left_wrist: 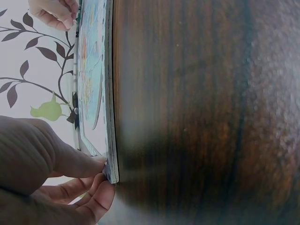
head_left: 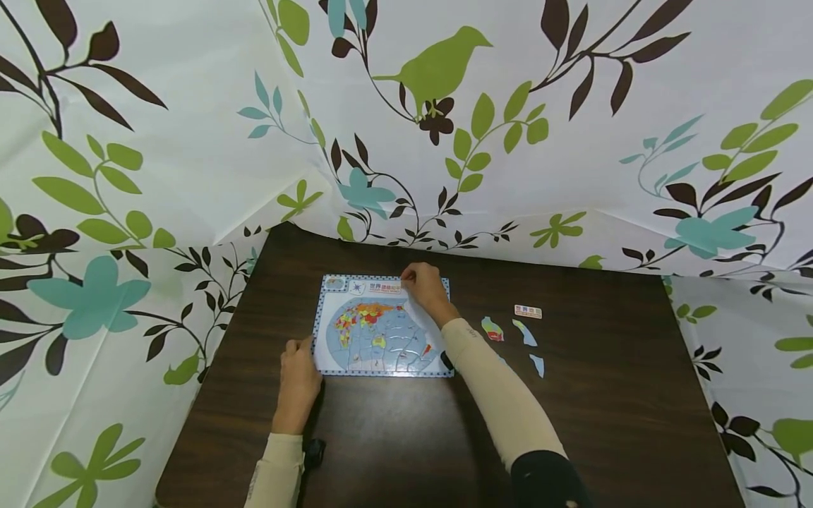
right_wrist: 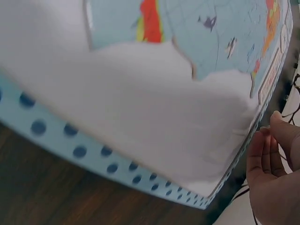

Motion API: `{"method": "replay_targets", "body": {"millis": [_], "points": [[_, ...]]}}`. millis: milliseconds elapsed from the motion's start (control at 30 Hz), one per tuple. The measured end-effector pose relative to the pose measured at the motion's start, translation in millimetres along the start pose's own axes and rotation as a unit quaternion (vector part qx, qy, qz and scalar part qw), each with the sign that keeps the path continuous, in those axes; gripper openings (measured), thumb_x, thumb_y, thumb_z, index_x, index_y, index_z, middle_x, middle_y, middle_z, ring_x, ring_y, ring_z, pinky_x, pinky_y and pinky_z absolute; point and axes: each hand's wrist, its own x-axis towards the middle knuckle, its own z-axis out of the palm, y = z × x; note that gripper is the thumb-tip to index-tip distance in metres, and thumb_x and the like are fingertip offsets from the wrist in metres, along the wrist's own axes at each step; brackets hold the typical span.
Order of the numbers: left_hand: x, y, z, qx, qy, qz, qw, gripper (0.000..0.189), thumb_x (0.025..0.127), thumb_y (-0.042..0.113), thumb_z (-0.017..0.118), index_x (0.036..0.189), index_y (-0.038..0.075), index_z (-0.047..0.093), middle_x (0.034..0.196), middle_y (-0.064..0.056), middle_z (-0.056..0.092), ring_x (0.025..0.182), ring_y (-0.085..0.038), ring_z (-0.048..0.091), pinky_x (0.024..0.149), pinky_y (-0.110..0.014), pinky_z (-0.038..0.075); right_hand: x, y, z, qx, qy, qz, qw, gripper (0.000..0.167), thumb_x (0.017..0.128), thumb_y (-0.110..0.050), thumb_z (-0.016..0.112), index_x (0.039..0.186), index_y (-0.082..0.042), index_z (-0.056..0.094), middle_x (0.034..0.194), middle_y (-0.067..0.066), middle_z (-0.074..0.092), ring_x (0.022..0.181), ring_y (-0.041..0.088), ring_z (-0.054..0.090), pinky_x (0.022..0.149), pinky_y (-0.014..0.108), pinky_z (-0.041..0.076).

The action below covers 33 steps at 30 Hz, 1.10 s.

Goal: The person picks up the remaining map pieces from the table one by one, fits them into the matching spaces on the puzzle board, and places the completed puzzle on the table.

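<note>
A world-map jigsaw board [head_left: 322, 317] with a blue dotted border lies flat on the table. Many pieces are set in it; its right side shows a bare white area [right_wrist: 140, 103]. At the board's near-left corner, my left hand [left_wrist: 51, 164] pinches the edge, thumb above and fingers below. My right hand [head_left: 427, 288] is at the far edge, beside the printed title strip, its fingers bent and the thumb near the fingertips. In the right wrist view, the right hand [right_wrist: 276, 159] sits right at the border; I cannot tell whether it holds anything.
Right of the board lie loose map pieces: a multicoloured one [head_left: 492, 329], a blue-green one [head_left: 524, 333] and a pale blue one [head_left: 537, 365]. A title strip piece [head_left: 528, 312] lies beyond them. The dark wooden table [head_left: 610, 395] meets a leaf-patterned cloth [head_left: 483, 233] behind.
</note>
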Motion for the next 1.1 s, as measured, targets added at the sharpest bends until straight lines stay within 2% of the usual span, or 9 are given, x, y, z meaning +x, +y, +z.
{"method": "replay_targets", "body": {"millis": [367, 567, 733, 900, 1100], "points": [[-1.6, -4.2, -1.0, -0.005, 0.004, 0.014, 0.9999, 0.047, 0.093, -0.016, 0.066, 0.140, -0.014, 0.061, 0.130, -0.040, 0.056, 0.119, -0.060, 0.057, 0.095, -0.068, 0.054, -4.2, 23, -24, 0.006, 0.023, 0.012, 0.9996, 0.010, 0.101, -0.009, 0.074, 0.109, -0.005, 0.078, 0.106, 0.011, 0.077, 0.097, 0.024, 0.068, 0.088, 0.038, 0.058], [-0.8, -4.2, 1.4, -0.011, -0.010, 0.013, 0.9998, 0.047, 0.096, -0.014, 0.066, 0.142, -0.013, 0.060, 0.133, -0.039, 0.054, 0.122, -0.059, 0.056, 0.097, -0.067, 0.054, -15.2, 39, -51, 0.000, 0.056, 0.013, 0.9983, 0.013, 0.101, -0.010, 0.075, 0.110, -0.002, 0.078, 0.106, 0.014, 0.077, 0.096, 0.028, 0.070, 0.084, 0.041, 0.060], [1.1, -5.3, 2.6, -0.010, 0.003, 0.024, 0.9997, 0.048, 0.091, -0.019, 0.067, 0.139, -0.016, 0.060, 0.128, -0.040, 0.055, 0.118, -0.059, 0.058, 0.095, -0.067, 0.055, -26.3, 56, -76, -0.002, 0.077, 0.034, 0.9964, 0.015, 0.102, -0.013, 0.074, 0.111, -0.002, 0.078, 0.107, 0.016, 0.076, 0.095, 0.031, 0.070, 0.082, 0.043, 0.060], [4.0, -4.2, 0.5, -0.012, 0.007, 0.022, 0.9997, 0.049, 0.090, -0.020, 0.067, 0.139, -0.018, 0.060, 0.128, -0.041, 0.055, 0.119, -0.059, 0.058, 0.096, -0.067, 0.055, -35.8, 76, -101, -0.014, 0.096, 0.057, 0.9936, 0.017, 0.101, -0.014, 0.075, 0.113, 0.000, 0.077, 0.109, 0.019, 0.077, 0.099, 0.035, 0.072, 0.085, 0.048, 0.060], [4.3, -0.4, 2.0, -0.020, -0.022, 0.005, 0.9995, 0.047, 0.096, -0.016, 0.061, 0.143, -0.014, 0.058, 0.133, -0.039, 0.053, 0.123, -0.057, 0.057, 0.097, -0.067, 0.055, -55.9, 109, -125, -0.065, 0.093, 0.076, 0.9907, 0.029, 0.102, -0.013, 0.074, 0.126, 0.004, 0.073, 0.121, 0.026, 0.075, 0.109, 0.042, 0.071, 0.096, 0.054, 0.058]]}}
